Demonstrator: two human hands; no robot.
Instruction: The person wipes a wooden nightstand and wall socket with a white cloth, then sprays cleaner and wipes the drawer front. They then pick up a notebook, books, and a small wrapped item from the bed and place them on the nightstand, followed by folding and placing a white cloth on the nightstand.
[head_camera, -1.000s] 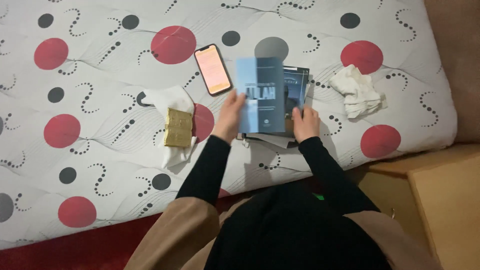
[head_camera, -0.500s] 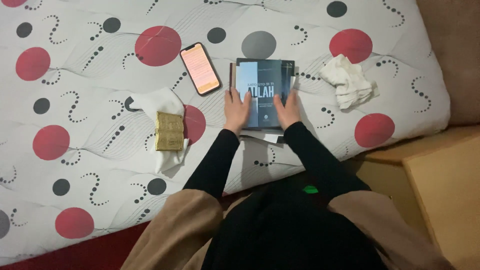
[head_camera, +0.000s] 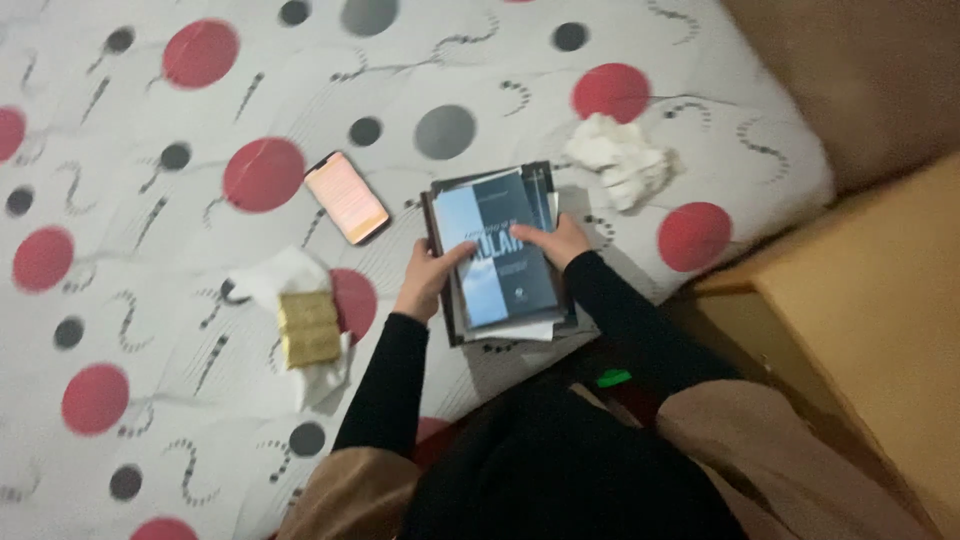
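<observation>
A stack of books (head_camera: 500, 290) with a blue and dark cover on top lies on the spotted mattress (head_camera: 150, 230) near its front edge. My left hand (head_camera: 425, 280) grips the stack's left edge, thumb on the top cover. My right hand (head_camera: 555, 242) rests flat on the upper right of the top cover. Both sleeves are black.
A phone (head_camera: 346, 197) with a lit pinkish screen lies left of the books. A small gold book (head_camera: 309, 327) sits on a white cloth (head_camera: 280, 285) further left. A crumpled white cloth (head_camera: 622, 160) lies behind the books. A wooden cabinet (head_camera: 880, 300) stands at the right.
The top book was held up a second ago, then laid flat on the stack. Now my left hand has moved to the stack's left edge, and the view has swung and tilted.
</observation>
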